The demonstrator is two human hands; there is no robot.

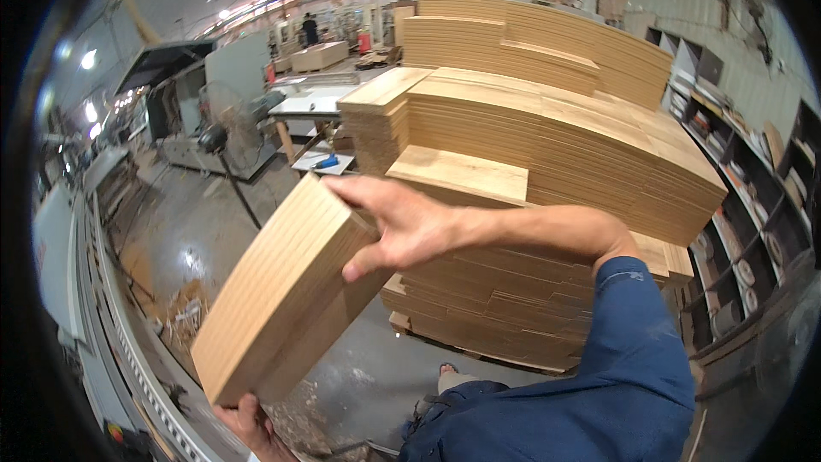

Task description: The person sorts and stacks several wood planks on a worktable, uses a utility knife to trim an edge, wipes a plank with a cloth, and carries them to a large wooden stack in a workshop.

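Between my two hands is a thick stack of pale wooden boards, tilted, with fine parallel lines along its lit face. My right hand grips the upper end, thumb on the near side and fingers over the far corner. At the lower end, my left hand has its fingers against the bottom corner; the rest of that hand is partly hidden below the boards. Just beyond my right arm stands a large pile of similar boards, layered in steps. One loose-looking board lies on a lower step of it.
Along the left runs a long machine with a metal rail. A pedestal fan and a worktable with a blue tool on its lower shelf stand ahead. Shelves line the right wall. Wood scraps litter the floor. Far off stands a person.
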